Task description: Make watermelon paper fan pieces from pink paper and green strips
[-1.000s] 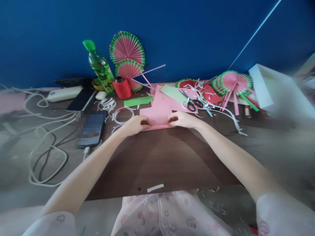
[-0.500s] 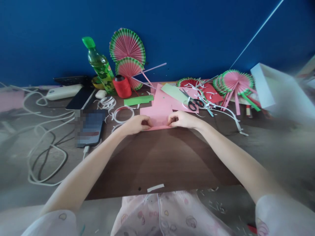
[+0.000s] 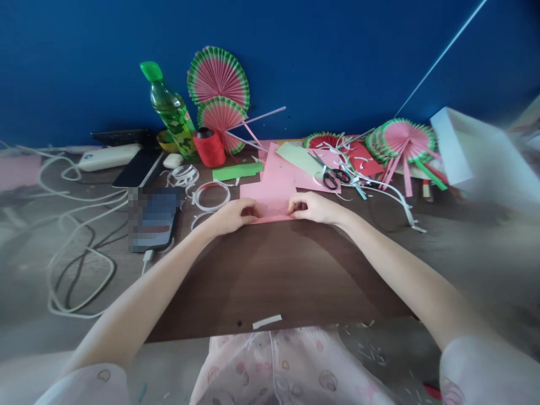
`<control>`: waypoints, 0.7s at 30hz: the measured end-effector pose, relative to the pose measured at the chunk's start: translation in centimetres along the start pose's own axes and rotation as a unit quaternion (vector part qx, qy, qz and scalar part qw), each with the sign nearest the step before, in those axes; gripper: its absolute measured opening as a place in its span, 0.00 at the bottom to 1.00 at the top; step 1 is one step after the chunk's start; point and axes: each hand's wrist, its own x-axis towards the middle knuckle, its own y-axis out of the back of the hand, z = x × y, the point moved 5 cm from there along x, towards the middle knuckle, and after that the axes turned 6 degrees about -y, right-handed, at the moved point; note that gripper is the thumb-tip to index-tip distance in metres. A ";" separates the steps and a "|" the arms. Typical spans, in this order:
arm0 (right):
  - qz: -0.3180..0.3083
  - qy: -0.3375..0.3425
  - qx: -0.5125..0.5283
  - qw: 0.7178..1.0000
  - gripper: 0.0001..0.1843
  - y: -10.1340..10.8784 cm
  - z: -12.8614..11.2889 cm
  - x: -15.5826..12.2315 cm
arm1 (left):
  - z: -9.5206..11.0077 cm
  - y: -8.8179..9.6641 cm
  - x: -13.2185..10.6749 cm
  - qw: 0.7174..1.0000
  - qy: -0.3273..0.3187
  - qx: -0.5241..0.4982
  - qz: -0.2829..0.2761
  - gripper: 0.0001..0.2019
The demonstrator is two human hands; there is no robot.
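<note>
A pink sheet of paper (image 3: 272,199) lies on the dark brown table, its near edge turned up in a narrow fold. At the fold's left end, my left hand (image 3: 237,215) pinches the paper between thumb and fingers. My right hand (image 3: 313,207) grips the right end in the same way, fingers curled. Behind the sheet are more pink paper (image 3: 276,163), a pale green strip (image 3: 299,160) and black-handled scissors (image 3: 331,175).
Pleated pink-and-green fans (image 3: 218,79) lean on the blue wall, beside a green bottle (image 3: 169,109) and a red thread spool (image 3: 210,149). Left are tape rolls (image 3: 212,196), a phone (image 3: 158,219) and cables. More fans (image 3: 403,138) and a white box (image 3: 468,149) stand right.
Both hands stay at the near edge of the pink paper. Only a very slight shift of the fingers shows; nothing was let go.
</note>
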 end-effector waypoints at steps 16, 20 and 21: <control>-0.014 0.072 -0.049 0.996 0.15 -0.4 -0.2 -0.7 | 0.2 -0.9 -0.4 0.994 -0.078 0.065 -0.025 0.17; -0.010 0.071 -0.053 0.996 0.15 -0.3 -0.1 -0.7 | -0.1 -1.1 -0.5 0.991 -0.086 0.096 -0.040 0.20; -0.007 0.068 -0.051 0.996 0.15 -0.3 -0.1 -0.7 | -0.1 -1.2 -0.5 0.990 -0.088 0.100 -0.041 0.21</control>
